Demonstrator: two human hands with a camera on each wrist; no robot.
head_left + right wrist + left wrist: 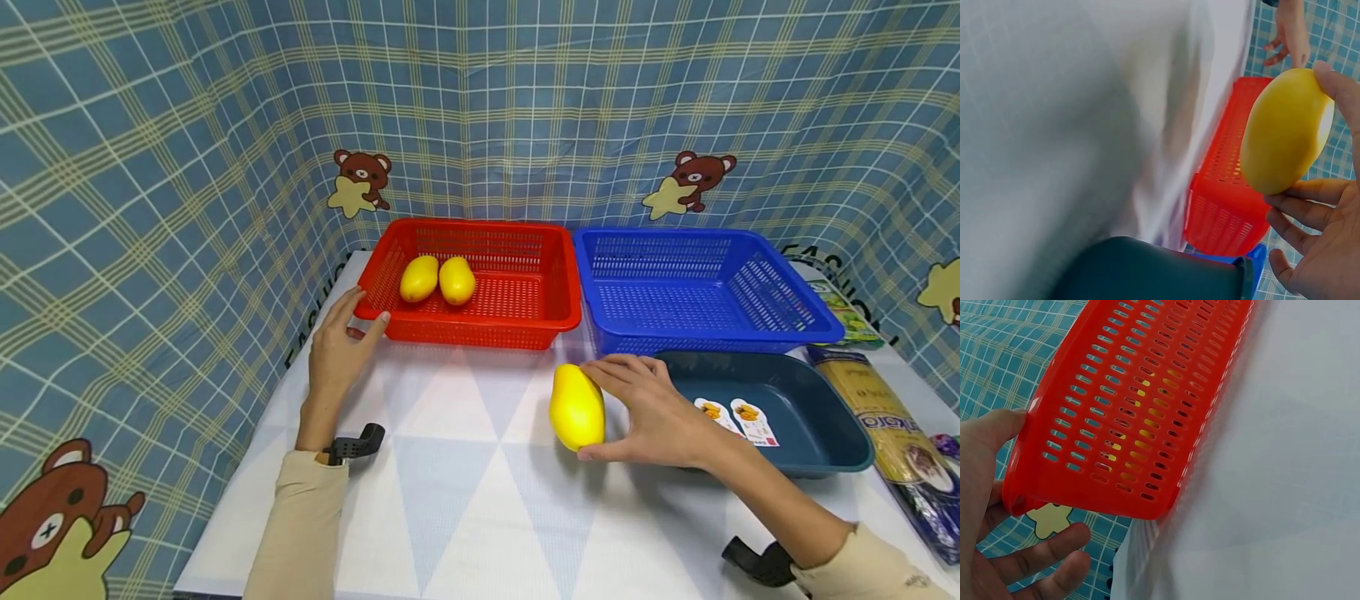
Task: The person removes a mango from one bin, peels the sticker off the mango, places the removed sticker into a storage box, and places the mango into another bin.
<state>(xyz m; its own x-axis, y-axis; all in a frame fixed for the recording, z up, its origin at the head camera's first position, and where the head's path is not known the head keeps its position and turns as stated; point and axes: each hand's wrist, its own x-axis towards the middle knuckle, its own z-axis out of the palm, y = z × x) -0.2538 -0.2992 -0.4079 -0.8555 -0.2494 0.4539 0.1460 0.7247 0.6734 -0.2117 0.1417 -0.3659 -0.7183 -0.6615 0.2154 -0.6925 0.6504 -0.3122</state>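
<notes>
My right hand (660, 412) holds a yellow mango (576, 408) between thumb and fingers, above the table in front of the baskets. In the right wrist view the mango (1287, 131) is pinched at its two ends by the right hand (1329, 250). Two more mangoes (438, 281) lie side by side in the left half of a red plastic basket (480, 336). At that basket's near left corner, my left hand (337, 346) grips the rim. Seen from the left wrist, its thumb (1004, 428) presses the rim of the red basket (1122, 412), while other fingers stay spread below.
A blue basket (697, 340) stands right of the red one. In front of it sits a dark teal tub (795, 400) with mango-picture stickers (753, 421) in it. Packaged goods (885, 417) lie along the table's right side. Patterned cloth (510, 108) hangs behind.
</notes>
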